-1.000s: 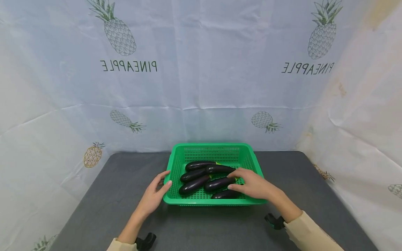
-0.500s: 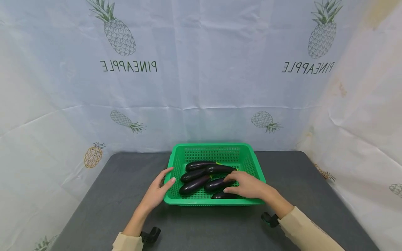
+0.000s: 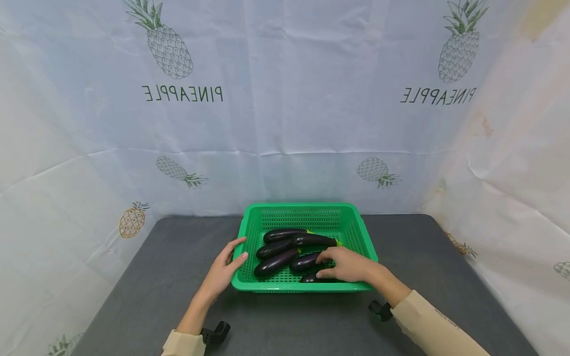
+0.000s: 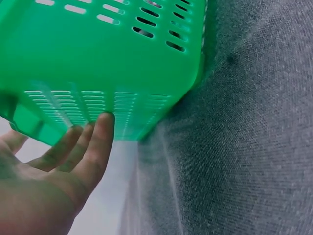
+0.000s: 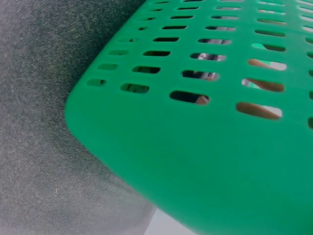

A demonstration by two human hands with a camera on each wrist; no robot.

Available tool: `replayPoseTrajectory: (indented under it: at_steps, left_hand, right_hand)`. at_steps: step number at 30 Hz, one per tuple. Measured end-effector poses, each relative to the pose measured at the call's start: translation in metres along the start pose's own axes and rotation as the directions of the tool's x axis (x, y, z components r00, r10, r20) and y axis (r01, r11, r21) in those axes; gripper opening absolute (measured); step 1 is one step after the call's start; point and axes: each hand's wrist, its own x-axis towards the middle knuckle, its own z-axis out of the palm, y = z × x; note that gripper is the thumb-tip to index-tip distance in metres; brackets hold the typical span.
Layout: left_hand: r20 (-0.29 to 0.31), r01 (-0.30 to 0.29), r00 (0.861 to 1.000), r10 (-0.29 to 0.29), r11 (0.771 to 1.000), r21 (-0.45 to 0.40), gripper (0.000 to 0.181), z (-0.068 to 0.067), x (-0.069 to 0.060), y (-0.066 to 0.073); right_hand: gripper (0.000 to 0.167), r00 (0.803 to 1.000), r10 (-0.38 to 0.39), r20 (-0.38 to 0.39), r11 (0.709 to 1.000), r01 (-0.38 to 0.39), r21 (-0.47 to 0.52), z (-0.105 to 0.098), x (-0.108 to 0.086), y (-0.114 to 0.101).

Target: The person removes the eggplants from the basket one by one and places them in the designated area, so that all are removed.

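A green plastic basket [image 3: 307,286] holds several dark, glossy eggplants [image 3: 276,263]. At its left side my left hand [image 3: 218,272] holds the wall near the rim. In the left wrist view, the left fingers [image 4: 100,144] touch the slotted outer wall. My right hand [image 3: 345,264] reaches inside at the front right. Its fingers and thumb bend over the stem end of one eggplant [image 3: 305,263] and above another eggplant [image 3: 309,278] lying nearest the front wall. Whether they grip either one is unclear. From the right wrist, the basket's outer wall [image 5: 171,132] hides most of this hand.
The basket stands on a dark grey table [image 3: 178,247], towards its back edge. A pale curtain [image 3: 307,109] printed with pineapples hangs behind and along both sides. Black straps with small devices [image 3: 215,333] sit on both wrists.
My right hand has slid left and slightly towards the front over the eggplants. My left hand has shifted a little right, against the basket. Basket and eggplants look nearly still.
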Motion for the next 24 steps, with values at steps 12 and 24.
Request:
replayPoseTrajectory:
  at_steps: [12,24]
  left_hand:
    - [-0.008,0.011,1.000,-0.011,1.000,-0.016,0.055,0.0021,-0.0002,-0.0015]
    - [-0.008,0.000,1.000,0.000,1.000,-0.013,0.055,0.0019,0.0008,-0.0042]
  right_hand:
    - [0.040,0.996,0.014,0.084,1.000,-0.014,0.011,0.0066,0.0096,0.0020]
    - [0.033,0.994,-0.037,0.101,0.999,0.039,-0.021,0.0060,0.0103,0.0018]
